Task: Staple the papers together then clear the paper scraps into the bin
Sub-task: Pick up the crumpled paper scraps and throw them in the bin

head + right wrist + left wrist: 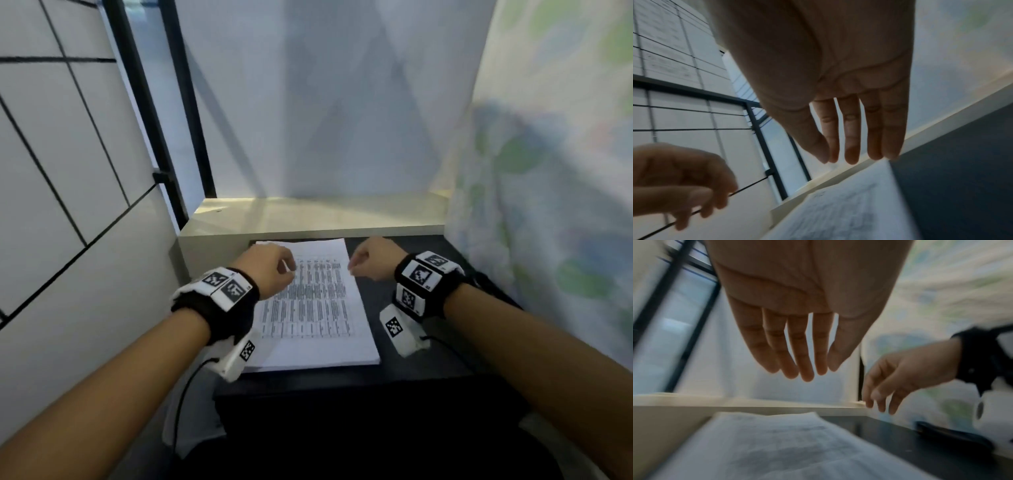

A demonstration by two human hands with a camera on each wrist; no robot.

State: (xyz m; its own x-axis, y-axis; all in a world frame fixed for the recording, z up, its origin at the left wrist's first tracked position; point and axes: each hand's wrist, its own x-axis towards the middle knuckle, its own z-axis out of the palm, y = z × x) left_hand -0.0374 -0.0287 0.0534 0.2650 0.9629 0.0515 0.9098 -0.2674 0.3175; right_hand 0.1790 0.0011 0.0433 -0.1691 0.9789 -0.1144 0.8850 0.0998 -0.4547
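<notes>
Papers (pixel 318 308): one printed stack, flat on the dark table (pixel 404 370), its far edge near the pale ledge (pixel 308 216).
Left hand (pixel 269 270): above the stack's far-left part, empty; the head view hides the fingers, while the left wrist view shows them straight and loose (pixel 801 353).
Right hand (pixel 373 262): over the stack's far-right corner, fingers relaxed, holding nothing.
Left wrist view alone shows a dark flat object (pixel 953 436) at the table's right side; blurred, kind unclear.
</notes>
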